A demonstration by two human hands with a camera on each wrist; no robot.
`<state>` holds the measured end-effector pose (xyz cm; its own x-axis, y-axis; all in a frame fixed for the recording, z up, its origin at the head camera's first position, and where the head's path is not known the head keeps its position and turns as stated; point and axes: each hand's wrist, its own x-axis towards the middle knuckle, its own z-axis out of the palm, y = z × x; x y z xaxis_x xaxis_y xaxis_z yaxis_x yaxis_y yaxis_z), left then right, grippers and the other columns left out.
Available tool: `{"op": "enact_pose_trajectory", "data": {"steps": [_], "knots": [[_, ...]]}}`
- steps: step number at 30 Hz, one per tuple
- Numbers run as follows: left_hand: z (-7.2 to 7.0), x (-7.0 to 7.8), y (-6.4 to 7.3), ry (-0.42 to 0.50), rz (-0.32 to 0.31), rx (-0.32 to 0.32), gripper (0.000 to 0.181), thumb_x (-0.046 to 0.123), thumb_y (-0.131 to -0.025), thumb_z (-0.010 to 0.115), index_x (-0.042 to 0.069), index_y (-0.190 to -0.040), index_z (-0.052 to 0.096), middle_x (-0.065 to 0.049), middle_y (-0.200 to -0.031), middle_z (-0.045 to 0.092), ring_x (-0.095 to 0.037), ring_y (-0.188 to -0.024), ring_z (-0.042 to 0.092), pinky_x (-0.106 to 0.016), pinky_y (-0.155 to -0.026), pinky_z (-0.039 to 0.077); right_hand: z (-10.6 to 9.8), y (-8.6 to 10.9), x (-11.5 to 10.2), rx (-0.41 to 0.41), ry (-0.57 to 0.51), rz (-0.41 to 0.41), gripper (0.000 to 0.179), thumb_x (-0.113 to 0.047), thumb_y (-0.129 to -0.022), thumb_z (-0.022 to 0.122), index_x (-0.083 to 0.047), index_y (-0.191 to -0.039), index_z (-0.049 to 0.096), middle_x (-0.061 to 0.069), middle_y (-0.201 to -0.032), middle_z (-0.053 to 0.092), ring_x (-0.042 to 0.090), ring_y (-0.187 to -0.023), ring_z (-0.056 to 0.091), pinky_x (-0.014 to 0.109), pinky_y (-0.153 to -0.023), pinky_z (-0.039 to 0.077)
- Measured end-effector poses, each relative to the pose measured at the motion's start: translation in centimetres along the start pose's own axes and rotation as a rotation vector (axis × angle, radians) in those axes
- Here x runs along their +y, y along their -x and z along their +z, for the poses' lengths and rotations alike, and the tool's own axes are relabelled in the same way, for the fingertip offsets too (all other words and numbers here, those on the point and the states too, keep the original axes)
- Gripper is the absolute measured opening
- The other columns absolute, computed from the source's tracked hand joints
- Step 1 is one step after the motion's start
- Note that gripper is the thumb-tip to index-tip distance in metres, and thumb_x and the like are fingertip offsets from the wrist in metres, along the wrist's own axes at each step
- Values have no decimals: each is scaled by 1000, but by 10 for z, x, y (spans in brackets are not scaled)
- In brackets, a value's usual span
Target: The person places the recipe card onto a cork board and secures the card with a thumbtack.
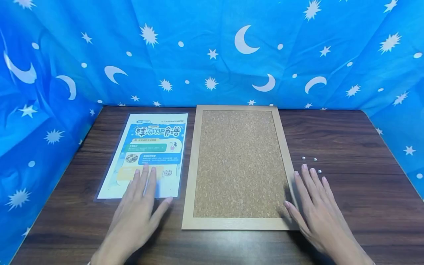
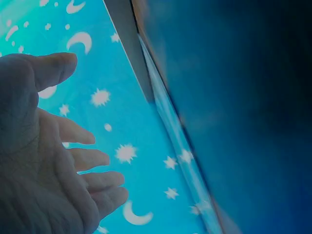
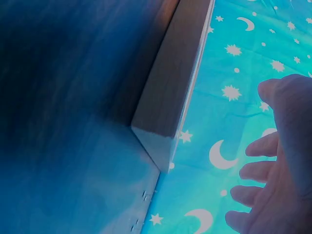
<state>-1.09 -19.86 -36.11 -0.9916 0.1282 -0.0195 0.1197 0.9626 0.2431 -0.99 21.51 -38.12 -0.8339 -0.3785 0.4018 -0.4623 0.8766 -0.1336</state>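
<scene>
Left hand (image 1: 139, 209): fingers extended, thumb out to the side, grasping nothing; it is over the lower end of a laminated sheet (image 1: 152, 151). Right hand (image 1: 316, 213): likewise loose and unfilled, thumb over the lower right rail of a cork board (image 1: 241, 165), fingertips near three small silvery tacks (image 1: 315, 159). Wrist views show both hands raised off the bench (image 1: 347, 140).

Sheet lies flat left of the board, printed side up; only a narrow strip of bench separates its right edge from the wooden frame (image 1: 191, 173). Far rail of the frame reaches the bench's back edge, close against blue star-and-moon cloth (image 1: 212, 33), so little room there. Broad dark wood right of the board, beyond the tacks; a band also left of the sheet and in front of the frame.

Sheet's lower part is partly covered by the left hand; fine print unreadable. Board's lower right corner is partly behind the right hand. Arms (image 1: 109, 246) cut off at the bottom of the head view; bench's near edge out of view. Wrist views dim, board seen nearly edge-on. Tacks too small to tell their exact type.
</scene>
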Motion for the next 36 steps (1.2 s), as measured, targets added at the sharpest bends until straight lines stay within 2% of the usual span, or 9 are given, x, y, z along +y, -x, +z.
{"op": "enact_pose_trajectory", "data": {"steps": [5, 12, 19, 22, 27, 30, 34, 36], "knots": [[-8, -24, -7, 80, -78, -36, 84, 56, -96, 37, 8, -151, -4, -16, -155, -12, -34, -142, -13, -54, -113, -4, -2, 1, 6, -18, -6, 21, 70, -45, -97, 43, 1, -147, 27, 18, -156, 14, 33, -143, 12, 49, -116, 6], [-17, -59, -19, 206, -205, -20, 90, 57, -93, 43, 4, -151, -1, -29, -153, -1, -49, -138, 2, -68, -104, 10, -2, 4, 15, -10, -48, 63, 73, -36, -92, 58, 1, -146, 29, 22, -154, 19, 35, -142, 14, 47, -116, 7], [-19, -92, -26, 285, -332, -54, 96, 58, -90, 51, 4, -151, 1, -32, -151, 1, -55, -134, 7, -75, -95, 17, -2, 7, 28, -8, -124, 157, 72, -32, -89, 64, -4, -147, 30, 21, -152, 24, 38, -140, 21, 50, -115, 13], [-19, -101, -26, 314, -366, -65, 97, 60, -88, 50, 5, -151, 2, -32, -152, -1, -56, -133, 7, -75, -94, 18, -3, 9, 33, -9, -149, 193, 71, -32, -90, 64, -4, -147, 31, 21, -151, 26, 38, -138, 23, 54, -112, 18], [-21, -111, -30, 378, -377, -68, 95, 56, -89, 54, 3, -151, 7, -31, -152, 4, -55, -133, 9, -75, -94, 19, -3, 9, 38, 3, -180, 226, 69, -31, -90, 64, -4, -145, 34, 23, -148, 31, 41, -135, 28, 58, -108, 21], [-23, -116, -35, 375, -414, -76, 97, 55, -88, 56, -2, -150, 5, -34, -150, 5, -56, -133, 10, -74, -95, 20, -4, 9, 40, 1, -195, 246, 69, -31, -90, 64, -5, -146, 33, 23, -148, 31, 44, -132, 29, 59, -107, 21], [-26, -123, -43, 308, -485, -106, 103, 55, -86, 59, -7, -147, 4, -40, -145, 7, -59, -128, 15, -73, -93, 27, -4, 7, 43, -8, -204, 263, 69, -30, -91, 63, -4, -147, 31, 23, -149, 29, 48, -130, 30, 62, -105, 22], [-26, -127, -45, 270, -495, -121, 105, 55, -85, 61, -9, -146, 6, -42, -142, 10, -59, -125, 19, -72, -91, 29, -4, 6, 44, -18, -206, 274, 69, -31, -91, 63, -4, -147, 31, 23, -149, 29, 49, -130, 30, 63, -103, 23]]}}
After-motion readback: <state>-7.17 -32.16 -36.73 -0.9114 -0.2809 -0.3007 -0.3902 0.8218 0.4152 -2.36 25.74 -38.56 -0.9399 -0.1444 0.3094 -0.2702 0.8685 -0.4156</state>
